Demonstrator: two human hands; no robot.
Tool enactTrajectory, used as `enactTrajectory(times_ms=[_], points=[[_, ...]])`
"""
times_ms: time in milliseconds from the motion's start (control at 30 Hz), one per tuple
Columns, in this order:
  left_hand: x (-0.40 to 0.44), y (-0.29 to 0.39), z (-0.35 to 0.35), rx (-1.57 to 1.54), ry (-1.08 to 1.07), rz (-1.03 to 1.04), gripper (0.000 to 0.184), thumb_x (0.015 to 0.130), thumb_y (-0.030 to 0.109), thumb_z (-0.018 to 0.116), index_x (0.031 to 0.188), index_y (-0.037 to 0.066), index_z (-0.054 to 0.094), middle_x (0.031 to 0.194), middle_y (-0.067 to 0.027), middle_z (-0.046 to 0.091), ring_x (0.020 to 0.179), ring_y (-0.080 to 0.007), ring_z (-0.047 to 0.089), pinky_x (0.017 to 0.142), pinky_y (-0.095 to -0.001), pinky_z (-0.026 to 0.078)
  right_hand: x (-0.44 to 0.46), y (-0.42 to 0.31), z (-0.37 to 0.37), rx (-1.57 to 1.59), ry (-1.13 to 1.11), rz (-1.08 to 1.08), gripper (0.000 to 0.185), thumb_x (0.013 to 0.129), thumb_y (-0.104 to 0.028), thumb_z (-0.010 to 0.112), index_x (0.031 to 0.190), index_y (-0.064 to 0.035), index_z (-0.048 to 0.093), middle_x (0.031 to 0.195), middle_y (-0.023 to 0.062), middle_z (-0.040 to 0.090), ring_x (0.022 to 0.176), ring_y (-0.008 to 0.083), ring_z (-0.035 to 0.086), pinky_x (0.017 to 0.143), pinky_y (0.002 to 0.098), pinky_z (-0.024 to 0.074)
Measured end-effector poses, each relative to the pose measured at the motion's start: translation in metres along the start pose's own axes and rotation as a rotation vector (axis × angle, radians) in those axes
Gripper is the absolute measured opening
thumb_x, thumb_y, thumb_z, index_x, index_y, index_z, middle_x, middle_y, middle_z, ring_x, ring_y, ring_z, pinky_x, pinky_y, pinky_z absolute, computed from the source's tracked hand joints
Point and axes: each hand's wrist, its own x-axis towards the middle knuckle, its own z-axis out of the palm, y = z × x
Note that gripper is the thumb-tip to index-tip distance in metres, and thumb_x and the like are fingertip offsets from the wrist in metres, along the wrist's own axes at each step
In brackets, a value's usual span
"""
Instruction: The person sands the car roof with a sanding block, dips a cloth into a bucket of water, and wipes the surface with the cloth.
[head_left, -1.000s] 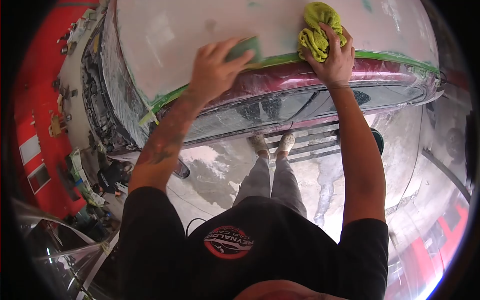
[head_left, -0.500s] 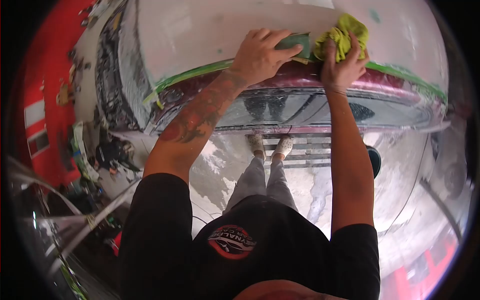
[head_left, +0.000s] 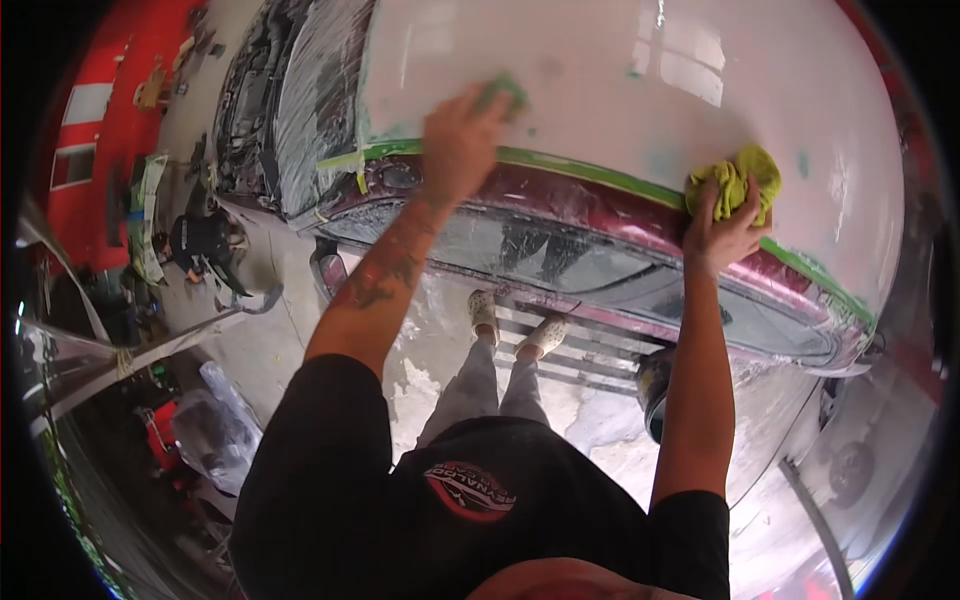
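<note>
My left hand [head_left: 462,143] is wrapped round a green block [head_left: 503,95], blurred by motion, on the left part of the pale, sanded-looking car roof [head_left: 590,120]. Over at the right, my right hand [head_left: 722,225] grips a crumpled yellow-green cloth [head_left: 735,187] near the roof's edge. Green tape [head_left: 590,172] runs along that edge, between the pale surface and the dark red body [head_left: 570,200]. The underside of each hand is hidden.
Under my feet lies a slatted pallet [head_left: 590,345], with a dark bucket [head_left: 655,390] at its right end. Plastic film [head_left: 318,100] covers the windscreen. Bagged items [head_left: 215,430] and assorted things stand on the floor at the left.
My left hand with the green block has moved left, away from the cloth. The whole view has shifted and turned, and the cloth in my right hand now appears lower and further right.
</note>
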Motion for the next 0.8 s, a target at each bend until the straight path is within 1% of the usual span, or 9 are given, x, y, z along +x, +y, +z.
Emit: enactTrajectory(times_ms=[67,100,167,200,267,433,533,633,800], points=[[0.002,-0.083,0.007,0.004,0.008,-0.252,0.038,0.086,0.015,0.066,0.124,0.015,0.067,0.128,-0.0121,0.061,0.104,-0.0361,0.060,0.088,-0.0483,0.048,0.005,-0.002,0.003,0.001,0.006,0.003,0.060,0.085,-0.050,0.070,0.137,-0.0238,0.053,0.132,0.0225,0.046,0.123,0.0386,0.045,0.100,0.0529,0.0335],[0.011,-0.102,0.005,0.002,0.018,-0.255,0.038,0.086,0.015,0.066,0.124,0.015,0.067,0.128,-0.0121,0.061,0.104,-0.0361,0.060,0.088,-0.0483,0.048,0.006,-0.002,0.003,0.004,0.016,-0.002,0.060,0.085,-0.050,0.070,0.137,-0.0238,0.053,0.132,0.0221,0.046,0.123,0.0384,0.045,0.101,0.0529,0.0336],[0.017,-0.117,0.000,0.120,0.002,-0.478,0.038,0.087,0.016,0.066,0.125,0.014,0.066,0.128,-0.0134,0.061,0.104,-0.0381,0.060,0.090,-0.0491,0.048,0.004,-0.004,0.002,0.001,0.010,0.011,0.059,0.087,-0.053,0.069,0.136,-0.0232,0.054,0.133,0.0221,0.044,0.122,0.0409,0.047,0.098,0.0543,0.0375],[0.005,-0.111,0.002,0.116,0.003,-0.485,0.038,0.087,0.016,0.066,0.125,0.014,0.066,0.128,-0.0134,0.061,0.104,-0.0381,0.060,0.090,-0.0491,0.048,0.005,-0.005,0.001,-0.002,0.009,0.004,0.059,0.087,-0.053,0.069,0.136,-0.0232,0.054,0.133,0.0221,0.044,0.122,0.0409,0.047,0.098,0.0543,0.0375],[-0.031,-0.080,-0.004,0.082,0.050,-0.311,0.040,0.087,0.019,0.067,0.127,0.014,0.066,0.125,-0.0151,0.062,0.102,-0.0394,0.061,0.090,-0.0490,0.048,0.004,-0.005,0.001,-0.030,0.019,-0.022,0.058,0.087,-0.051,0.069,0.136,-0.0225,0.054,0.132,0.0214,0.046,0.122,0.0408,0.047,0.099,0.0549,0.0374],[0.012,-0.146,0.004,0.116,0.059,-0.407,0.041,0.088,0.021,0.066,0.128,0.013,0.065,0.125,-0.0172,0.062,0.101,-0.0416,0.060,0.089,-0.0490,0.047,0.005,-0.004,0.002,-0.023,0.019,-0.053,0.059,0.084,-0.044,0.074,0.134,-0.0192,0.054,0.131,0.0198,0.046,0.121,0.0384,0.047,0.098,0.0534,0.0389],[0.011,-0.139,-0.001,0.098,-0.016,-0.490,0.042,0.089,0.022,0.065,0.129,0.013,0.064,0.124,-0.0173,0.062,0.101,-0.0420,0.060,0.089,-0.0501,0.047,0.005,-0.004,0.002,-0.021,0.019,-0.033,0.058,0.084,-0.041,0.075,0.134,-0.0184,0.055,0.129,0.0203,0.046,0.119,0.0392,0.049,0.096,0.0536,0.0414],[-0.032,-0.120,-0.008,0.097,0.075,-0.333,0.041,0.089,0.024,0.064,0.128,0.013,0.064,0.121,-0.0163,0.063,0.100,-0.0412,0.061,0.087,-0.0508,0.048,0.006,-0.010,0.000,-0.028,0.048,-0.058,0.057,0.085,-0.042,0.075,0.132,-0.0154,0.057,0.125,0.0209,0.049,0.115,0.0411,0.051,0.094,0.0530,0.0432],[0.058,-0.178,0.019,0.161,0.045,-0.353,0.041,0.089,0.024,0.064,0.128,0.013,0.063,0.113,-0.0174,0.065,0.098,-0.0409,0.062,0.086,-0.0489,0.049,0.008,-0.008,0.001,-0.013,0.030,-0.098,0.057,0.085,-0.039,0.075,0.133,-0.0128,0.056,0.127,0.0216,0.049,0.119,0.0416,0.048,0.096,0.0535,0.0425]])
